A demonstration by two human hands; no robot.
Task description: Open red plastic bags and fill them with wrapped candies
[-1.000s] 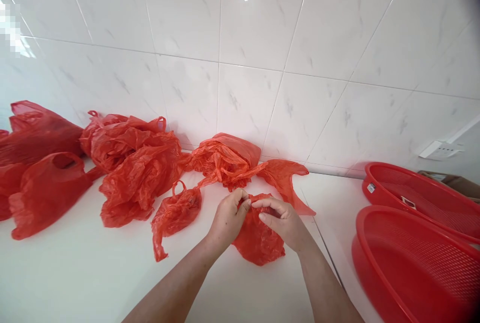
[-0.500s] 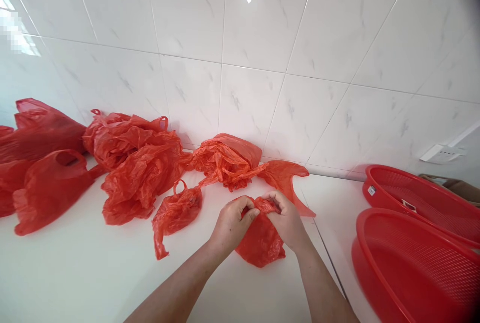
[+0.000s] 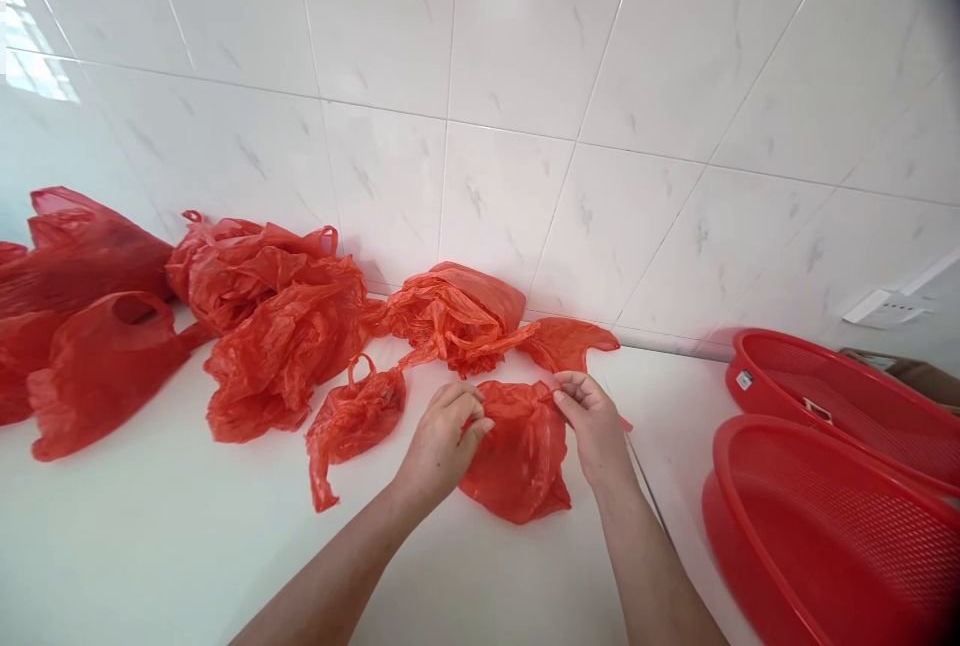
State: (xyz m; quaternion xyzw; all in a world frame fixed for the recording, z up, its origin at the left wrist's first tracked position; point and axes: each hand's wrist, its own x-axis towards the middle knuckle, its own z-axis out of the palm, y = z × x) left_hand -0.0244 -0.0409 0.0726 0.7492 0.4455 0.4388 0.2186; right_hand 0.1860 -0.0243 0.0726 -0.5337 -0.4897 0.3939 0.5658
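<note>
A red plastic bag lies on the white table in front of me, its upper edge stretched between my two hands. My left hand pinches the bag's upper left corner between thumb and fingers. At the upper right corner, my right hand grips the plastic between thumb and forefinger. Just left of my left hand rests a small crumpled red bag with a loop handle. Behind my hands sits a bunched red bag, and another flat red bag is partly hidden by my right hand.
Larger heaps of red plastic bags and a spread bag with a handle lie to the left. Two red plastic baskets stand at right. A tiled wall rises behind the table, with a power strip near it.
My hands have moved apart, left hand to the left and right hand to the right. The bag's gathered top is now spread wider between them.
</note>
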